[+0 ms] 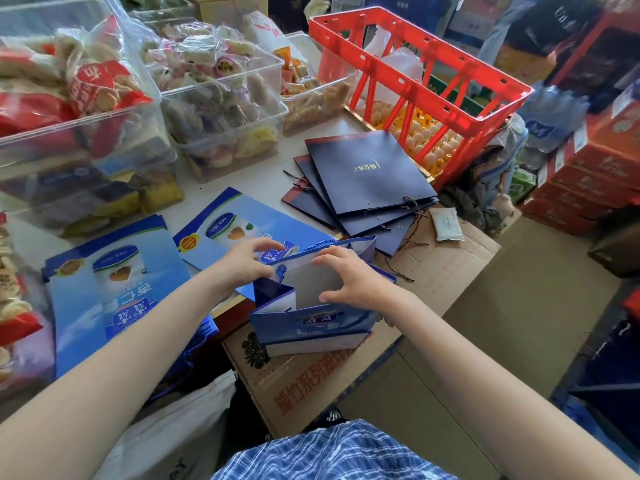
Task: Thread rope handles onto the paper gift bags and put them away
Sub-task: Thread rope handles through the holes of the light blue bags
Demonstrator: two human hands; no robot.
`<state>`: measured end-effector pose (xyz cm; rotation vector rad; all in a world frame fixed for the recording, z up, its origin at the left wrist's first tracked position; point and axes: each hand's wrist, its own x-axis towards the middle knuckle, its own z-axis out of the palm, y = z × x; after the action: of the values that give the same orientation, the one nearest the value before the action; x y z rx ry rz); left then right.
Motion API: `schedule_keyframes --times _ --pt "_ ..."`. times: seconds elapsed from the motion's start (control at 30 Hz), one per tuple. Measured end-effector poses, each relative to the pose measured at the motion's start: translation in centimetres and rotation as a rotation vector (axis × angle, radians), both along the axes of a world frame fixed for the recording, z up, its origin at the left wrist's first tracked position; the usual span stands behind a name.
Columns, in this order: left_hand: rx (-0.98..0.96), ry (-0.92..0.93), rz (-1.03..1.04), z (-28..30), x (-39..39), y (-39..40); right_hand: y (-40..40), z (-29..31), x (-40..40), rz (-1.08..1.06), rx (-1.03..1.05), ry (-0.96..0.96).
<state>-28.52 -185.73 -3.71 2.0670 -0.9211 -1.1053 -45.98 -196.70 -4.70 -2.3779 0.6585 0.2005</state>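
Note:
A blue and white paper gift bag (311, 327) stands opened up on a cardboard box in front of me. My left hand (246, 263) grips its far left rim with curled fingers. My right hand (349, 278) reaches into the bag's mouth, fingers spread and bent over the grey inner wall. A thin blue rope (311, 244) runs along the bag's far rim. Flat light-blue bags (114, 289) lie stacked to the left. Several dark navy bags (367, 174) with twisted rope handles (412, 206) lie fanned out further back.
Clear plastic bins of wrapped snacks (221, 98) fill the table's back left. A red crate (422, 84) sits over trays of eggs at the back right. A tissue pack (446, 224) lies on the cardboard box (450, 268). Stacked cartons (585, 188) crowd the right side.

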Motion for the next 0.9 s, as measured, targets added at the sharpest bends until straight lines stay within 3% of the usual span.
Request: schedule_keyframes --times 0.13,0.2,0.27,0.33,0.5,0.7,0.9 --pt "-0.03 0.082 0.079 -0.2 0.2 0.5 0.3 0.5 0.8 -0.062 0.089 -0.046" --pt "-0.089 -0.078 0.056 -0.3 0.0 0.8 0.7 1.0 1.4 -0.084 0.235 -0.076" --pt "-0.194 -0.263 -0.016 0.0 -0.2 1.2 1.0 1.1 1.9 -0.053 0.25 -0.064" --pt "-0.272 -0.311 -0.132 0.3 -0.3 2.1 1.4 0.9 2.1 -0.017 0.236 -0.03" --pt "-0.215 -0.475 -0.375 -1.0 -0.4 4.2 2.6 -0.1 2.4 0.038 0.256 -0.009" --pt "-0.02 -0.223 -0.263 -1.0 -0.8 4.8 2.8 0.8 3.0 0.08 0.388 0.066" --pt "-0.012 -0.047 -0.205 -0.2 -1.4 4.4 3.6 1.3 3.1 -0.026 0.421 0.031"
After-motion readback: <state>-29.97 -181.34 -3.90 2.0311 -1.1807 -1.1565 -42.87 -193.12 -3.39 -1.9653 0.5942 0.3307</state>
